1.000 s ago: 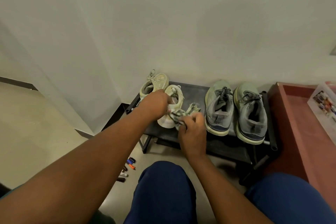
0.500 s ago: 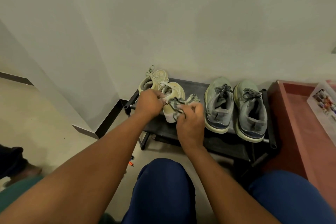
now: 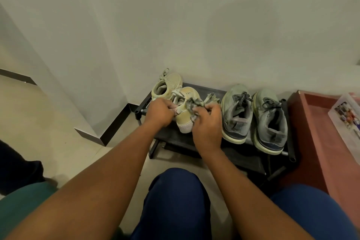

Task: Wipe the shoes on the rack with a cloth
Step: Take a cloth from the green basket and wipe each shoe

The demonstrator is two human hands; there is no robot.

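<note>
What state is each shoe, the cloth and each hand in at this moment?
Cream shoe: tilted, held.
Second cream shoe: on rack.
Grey shoes: upright on rack, laced.
Cloth: crumpled against shoe.
Left hand: grips cream shoe.
Right hand: grips cloth.

Both forearms reach up from the lower frame to its centre, the left hand (image 3: 158,112) with fingers curled in a grip, the right hand (image 3: 207,124) beside it, fingers pinched closed.
</note>
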